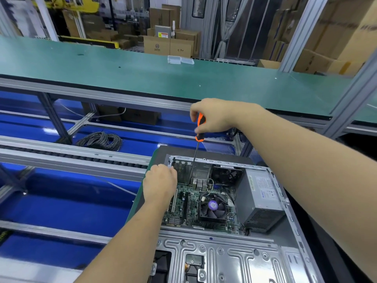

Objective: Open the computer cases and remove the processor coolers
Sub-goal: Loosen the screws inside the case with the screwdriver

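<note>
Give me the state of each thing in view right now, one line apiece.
Grey metal computer case: side panel off, lying flat, insides exposed.
Black processor cooler with purple-hubbed fan: mounted on the green motherboard.
Orange-and-black screwdriver: upright, tip down inside the case, away from the cooler.
Right hand: grips the screwdriver handle.
Left hand: rests at the case's left edge; fingers hidden.
Grey power supply box: installed.

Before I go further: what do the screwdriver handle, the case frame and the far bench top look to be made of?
Screwdriver handle: likely moulded plastic or rubber, orange and black, matt; the right hand holds it. Shaft: thin dark metal. Case frame: bare sheet steel by its look, grey, stamped ribs and punched holes, dull sheen. Bench top: a smooth green mat, perhaps rubber or vinyl; the picture cannot settle which.
</note>
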Motion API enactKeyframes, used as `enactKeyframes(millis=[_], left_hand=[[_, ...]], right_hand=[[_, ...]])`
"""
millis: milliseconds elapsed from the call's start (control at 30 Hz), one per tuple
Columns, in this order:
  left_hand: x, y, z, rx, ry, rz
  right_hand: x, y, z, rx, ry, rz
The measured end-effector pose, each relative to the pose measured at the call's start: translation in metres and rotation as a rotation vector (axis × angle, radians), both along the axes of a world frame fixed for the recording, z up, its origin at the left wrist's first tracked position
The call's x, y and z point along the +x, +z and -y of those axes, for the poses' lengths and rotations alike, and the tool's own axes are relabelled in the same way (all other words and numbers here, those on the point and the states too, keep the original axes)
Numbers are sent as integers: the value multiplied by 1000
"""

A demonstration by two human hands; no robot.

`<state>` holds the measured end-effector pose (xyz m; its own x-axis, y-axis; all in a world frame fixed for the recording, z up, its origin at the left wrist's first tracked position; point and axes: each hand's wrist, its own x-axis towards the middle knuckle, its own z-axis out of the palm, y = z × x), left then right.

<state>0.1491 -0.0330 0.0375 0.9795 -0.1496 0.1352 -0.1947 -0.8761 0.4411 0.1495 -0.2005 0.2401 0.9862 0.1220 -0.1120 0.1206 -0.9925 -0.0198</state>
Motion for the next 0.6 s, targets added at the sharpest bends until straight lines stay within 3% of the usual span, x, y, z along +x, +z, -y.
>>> enactKeyframes(millis=[133,200,300,367,433,600], left_hand=[[-14,9,0,-284,-83,130],[-24,18,11,-538,-67,55],[-27,27,29,-1151,178,-453],[-34,21,31,-1428,262,-828],[-38,13,29,-1498,276,-991],[-37,9,32,-1594,303,-1154]], right_hand=[[-3,-8,-8,-116,-90,98],[-5,-4,-9,-62,-8,56],[-10,4,-9,16,13,-37],[-11,1,-10,-66,-85,-4],[-10,-2,-7,-146,-136,41],[-10,-2,0,34,-11,-9]])
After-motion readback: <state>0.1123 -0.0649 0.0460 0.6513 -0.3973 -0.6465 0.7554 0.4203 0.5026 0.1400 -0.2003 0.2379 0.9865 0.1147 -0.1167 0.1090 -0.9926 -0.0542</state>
